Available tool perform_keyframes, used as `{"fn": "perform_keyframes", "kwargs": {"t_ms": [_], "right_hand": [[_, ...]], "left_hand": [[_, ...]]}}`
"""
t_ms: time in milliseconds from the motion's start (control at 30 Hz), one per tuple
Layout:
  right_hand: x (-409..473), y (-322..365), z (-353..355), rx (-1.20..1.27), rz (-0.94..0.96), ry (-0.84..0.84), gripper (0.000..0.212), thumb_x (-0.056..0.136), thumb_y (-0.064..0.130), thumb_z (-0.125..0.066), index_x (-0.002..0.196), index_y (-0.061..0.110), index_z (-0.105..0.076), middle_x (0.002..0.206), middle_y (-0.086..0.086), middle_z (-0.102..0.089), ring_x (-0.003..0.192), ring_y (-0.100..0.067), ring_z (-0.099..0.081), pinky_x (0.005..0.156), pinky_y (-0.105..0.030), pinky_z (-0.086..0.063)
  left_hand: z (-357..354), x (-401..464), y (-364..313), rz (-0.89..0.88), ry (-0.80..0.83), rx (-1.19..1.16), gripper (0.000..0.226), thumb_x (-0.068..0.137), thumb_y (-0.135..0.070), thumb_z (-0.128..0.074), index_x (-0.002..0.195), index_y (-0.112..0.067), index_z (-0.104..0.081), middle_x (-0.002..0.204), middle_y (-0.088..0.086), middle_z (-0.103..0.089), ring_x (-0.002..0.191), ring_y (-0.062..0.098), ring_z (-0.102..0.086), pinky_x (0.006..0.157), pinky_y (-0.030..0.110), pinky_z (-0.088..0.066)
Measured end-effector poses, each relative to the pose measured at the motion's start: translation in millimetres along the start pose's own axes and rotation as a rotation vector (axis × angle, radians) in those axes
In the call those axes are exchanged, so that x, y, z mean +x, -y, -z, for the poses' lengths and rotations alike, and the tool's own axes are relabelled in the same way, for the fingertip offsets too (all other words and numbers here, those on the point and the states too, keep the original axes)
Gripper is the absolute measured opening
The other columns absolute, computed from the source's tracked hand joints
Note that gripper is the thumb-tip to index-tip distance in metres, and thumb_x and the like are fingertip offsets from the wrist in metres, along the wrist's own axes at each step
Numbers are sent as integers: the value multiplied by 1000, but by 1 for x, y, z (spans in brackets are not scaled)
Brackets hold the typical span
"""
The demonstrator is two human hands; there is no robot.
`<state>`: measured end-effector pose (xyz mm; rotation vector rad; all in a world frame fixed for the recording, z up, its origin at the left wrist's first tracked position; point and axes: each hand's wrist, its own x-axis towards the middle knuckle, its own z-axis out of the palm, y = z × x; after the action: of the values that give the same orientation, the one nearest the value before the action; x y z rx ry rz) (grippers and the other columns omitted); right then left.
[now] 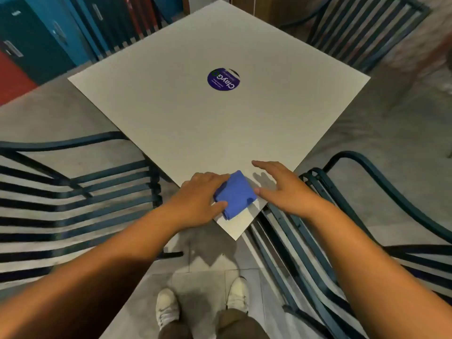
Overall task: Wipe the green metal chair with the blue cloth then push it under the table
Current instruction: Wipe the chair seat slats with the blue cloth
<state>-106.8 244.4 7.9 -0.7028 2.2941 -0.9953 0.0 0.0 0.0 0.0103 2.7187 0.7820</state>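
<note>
A folded blue cloth (235, 194) lies on the near corner of the white square table (208, 123). My left hand (201, 196) grips the cloth's left side, fingers over its top edge and thumb under its near edge. My right hand (283, 187) hovers just right of the cloth with fingers spread and straight, its thumb tip close to the cloth's right edge. A green metal slatted chair (80, 192) stands at the left of the table corner. Another green metal chair (342, 216) stands at the right, partly hidden by my right forearm.
A round blue sticker (223, 79) sits in the middle of the table. Two more slatted chairs stand at the far side, one at top right (362, 28). Blue and red lockers (36, 40) line the far left. My white shoes (203, 304) stand on the tiled floor.
</note>
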Motion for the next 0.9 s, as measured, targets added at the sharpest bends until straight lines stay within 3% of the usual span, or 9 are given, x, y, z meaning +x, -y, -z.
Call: {"fn": "perform_keyframes", "kwargs": {"t_ms": [267,400,467,567,633,700,767,833,900], "right_hand": [[-6,-15,-9,-14,-60,9,66,96,34,-66,154,38,-35,152,13,-37,128,5,-35,103,-21,-30],[-6,-20,-11,-10,-52,-6,65,96,32,-67,153,37,-37,150,13,-40,128,5,-36,104,-22,-31],[-7,-23,-13,-8,-50,-16,64,96,32,-67,153,37,-38,148,13,-41,126,6,-37,100,-16,-32],[-6,-29,-15,-15,-43,-28,63,96,31,-67,152,39,-39,145,14,-42,122,10,-37,90,-3,-30],[-6,-31,-16,-25,-29,-33,62,96,32,-67,151,40,-39,145,16,-42,122,12,-36,84,-2,-33],[-7,-31,-18,-32,-5,-36,62,95,31,-67,151,39,-40,145,16,-43,123,11,-36,86,-1,-33],[-6,-28,-19,-37,22,-34,62,95,29,-67,150,38,-41,145,15,-43,125,9,-37,93,-6,-32],[-4,-21,-20,-32,49,-33,60,96,28,-67,150,39,-42,144,15,-43,127,8,-38,100,-15,-35],[1,-10,-25,-20,85,-26,59,97,27,-66,149,40,-43,142,17,-42,125,15,-37,99,-7,-31]], "left_hand": [[-20,13,-13,26,-24,111,63,96,-45,-59,152,-29,-37,145,-1,-48,131,26,-40,102,42,-38],[-26,13,-21,44,-149,226,56,95,-46,-59,146,-26,-47,140,1,-51,127,28,-42,97,42,-39],[-34,15,-32,34,-206,331,53,93,-52,-57,138,-25,-52,134,2,-53,119,29,-44,89,42,-39],[-55,22,-47,45,-168,453,54,92,-61,-53,129,-22,-52,131,7,-51,115,31,-44,85,42,-35],[-64,26,-47,80,-175,444,48,94,-54,-55,129,-20,-50,133,8,-50,116,31,-44,84,40,-34],[-67,28,-42,105,-205,451,36,97,-35,-56,128,-19,-50,129,8,-52,113,30,-46,77,37,-28],[-62,26,-37,109,-246,374,27,95,-21,-55,122,-19,-54,118,5,-57,106,29,-49,71,33,-25],[-48,15,-30,140,-349,140,17,91,-14,-56,98,-30,-56,93,-11,-55,91,25,-52,61,29,-25],[-30,-1,-13,217,-488,-84,27,89,-10,-59,84,-36,-50,76,-20,-45,78,17,-49,55,25,-24]]}}
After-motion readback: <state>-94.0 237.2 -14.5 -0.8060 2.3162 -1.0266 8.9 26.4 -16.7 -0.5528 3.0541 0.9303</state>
